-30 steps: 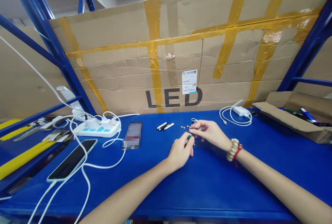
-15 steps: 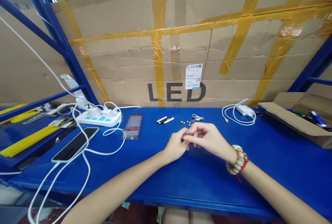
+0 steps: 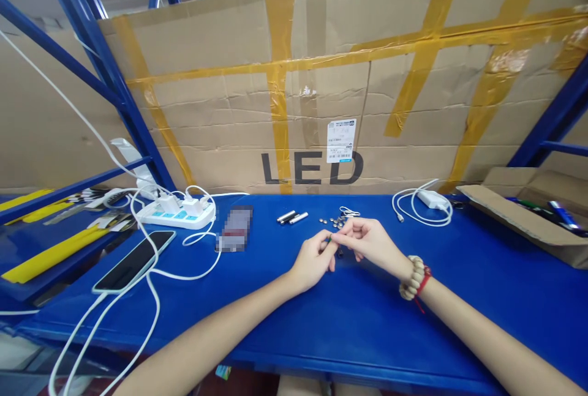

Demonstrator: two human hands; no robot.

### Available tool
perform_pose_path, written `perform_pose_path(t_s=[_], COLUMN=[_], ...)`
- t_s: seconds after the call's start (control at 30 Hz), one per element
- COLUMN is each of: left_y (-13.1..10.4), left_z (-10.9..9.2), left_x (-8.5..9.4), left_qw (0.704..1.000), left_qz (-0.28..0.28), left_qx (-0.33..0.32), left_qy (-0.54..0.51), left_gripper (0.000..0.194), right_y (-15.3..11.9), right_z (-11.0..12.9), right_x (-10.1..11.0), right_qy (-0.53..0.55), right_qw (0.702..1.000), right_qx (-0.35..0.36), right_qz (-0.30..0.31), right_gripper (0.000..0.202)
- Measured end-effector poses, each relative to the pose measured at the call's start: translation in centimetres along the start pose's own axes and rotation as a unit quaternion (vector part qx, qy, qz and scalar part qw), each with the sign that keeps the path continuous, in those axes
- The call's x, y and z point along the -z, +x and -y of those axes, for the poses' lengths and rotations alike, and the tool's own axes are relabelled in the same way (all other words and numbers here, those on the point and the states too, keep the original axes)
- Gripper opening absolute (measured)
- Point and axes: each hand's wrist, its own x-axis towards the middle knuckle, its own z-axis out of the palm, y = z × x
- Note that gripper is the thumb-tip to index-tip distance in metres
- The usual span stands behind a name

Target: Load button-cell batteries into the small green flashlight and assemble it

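Over the middle of the blue table (image 3: 367,322), my left hand (image 3: 315,261) is closed, its fingers curled round something small and dark that I cannot make out. My right hand (image 3: 370,242) meets it at the fingertips in a pinch; what it grips, if anything, is too small to tell. A beaded bracelet (image 3: 412,278) circles my right wrist. Just beyond the hands lie several small round metal pieces (image 3: 339,222) and a thin white loop (image 3: 350,212). Short metal cylinders (image 3: 292,217) rest side by side, farther back and to the left.
At the left are a power strip (image 3: 179,217), a phone (image 3: 134,261) with white cables and a blurred-out device (image 3: 235,229). A white charger (image 3: 433,199) and an open cardboard box (image 3: 523,215) stand at the right. Behind rises a large cardboard panel (image 3: 220,120).
My fingertips have shifted slightly, and more of the small round pieces shows beyond them. The view has tilted up a little.
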Motion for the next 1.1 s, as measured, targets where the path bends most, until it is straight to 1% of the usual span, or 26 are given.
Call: perform_pose_path(t_s=[0.1,0.17,0.23,0.3,0.33,0.4,0.47,0.57,0.67,0.8,0.97,1.1], left_y=[0.0,0.0,-0.2,-0.3,-0.3,-0.4,-0.5,-0.6,-0.5,-0.3,-0.2,-0.3], left_z=[0.0,-0.1,-0.3,-0.5,-0.6,-0.8,-1.0,-1.3,-1.6,-1.6,-1.2,-0.9], left_x=[0.0,0.1,0.2,0.3,0.3,0.3,0.3,0.3,0.3,0.2,0.1,0.0], left_qw=[1.0,1.0,0.998,0.997,0.997,0.999,1.0,0.997,0.99,0.977,0.975,0.968], left_qz=[0.005,0.0,-0.035,-0.067,-0.07,-0.05,-0.016,0.024,0.044,0.032,0.003,-0.006], left_qx=[0.01,0.014,0.019,0.014,0.01,0.007,0.008,-0.003,-0.017,-0.012,-0.003,-0.005], left_qy=[-0.015,0.005,0.044,0.047,0.035,0.009,0.014,0.068,0.133,0.21,0.224,0.251], left_gripper=[0.025,0.025,0.026,0.025,0.024,0.022,0.021,0.02,0.023,0.023,0.022,0.02], right_y=[0.2,0.3,0.3,0.2,0.1,0.0,-0.1,-0.1,0.0,0.0,-0.1,-0.1], right_z=[-0.7,-0.7,-0.4,0.0,0.1,0.3,0.2,-0.2,-0.6,-0.6,-0.4,-0.8], right_x=[-0.1,-0.1,0.0,0.1,0.2,0.3,0.4,0.5,0.5,0.5,0.7,0.8], right_qy=[0.022,0.026,0.017,0.0,-0.011,-0.039,-0.071,-0.118,-0.149,-0.18,-0.226,-0.242], right_qw=[1.0,0.999,1.0,1.0,1.0,0.998,0.994,0.987,0.981,0.973,0.964,0.961], right_qx=[-0.005,-0.002,-0.004,-0.003,0.0,0.009,0.022,0.05,0.073,0.092,0.11,0.119], right_qz=[0.016,0.02,0.011,-0.01,-0.023,-0.051,-0.08,-0.102,-0.103,-0.109,-0.084,-0.064], right_gripper=[0.031,0.031,0.03,0.03,0.03,0.031,0.031,0.03,0.029,0.029,0.026,0.025])
